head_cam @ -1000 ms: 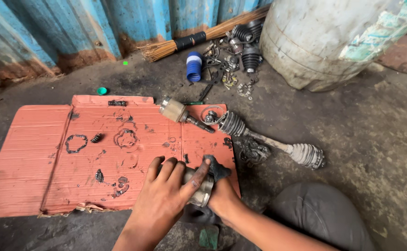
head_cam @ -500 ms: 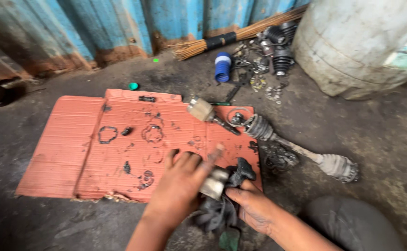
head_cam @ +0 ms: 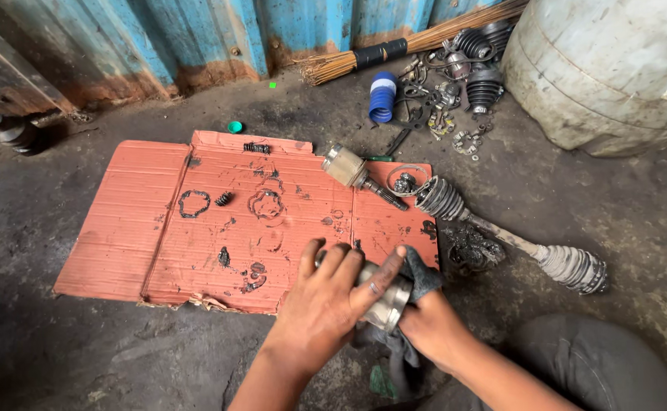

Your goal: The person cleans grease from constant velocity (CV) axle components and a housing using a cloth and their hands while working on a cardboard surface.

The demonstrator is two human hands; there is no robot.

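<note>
My left hand lies palm-down over a metal joint, fingers spread and curled on it so it can't roll off the near right corner of the cardboard. My right hand is closed on a dark rag, bunched against the joint's right end, so grease goes into the cloth rather than my palm.

The cardboard serves as a work mat on the dirty floor; greasy ring marks and small bits dot its middle. An axle shaft lies off the right edge, its stub end resting on the far right part of the sheet, within reach. Beyond the far edge sit a blue bellows, black boots, a broom and a pale drum, well apart from my hands.
</note>
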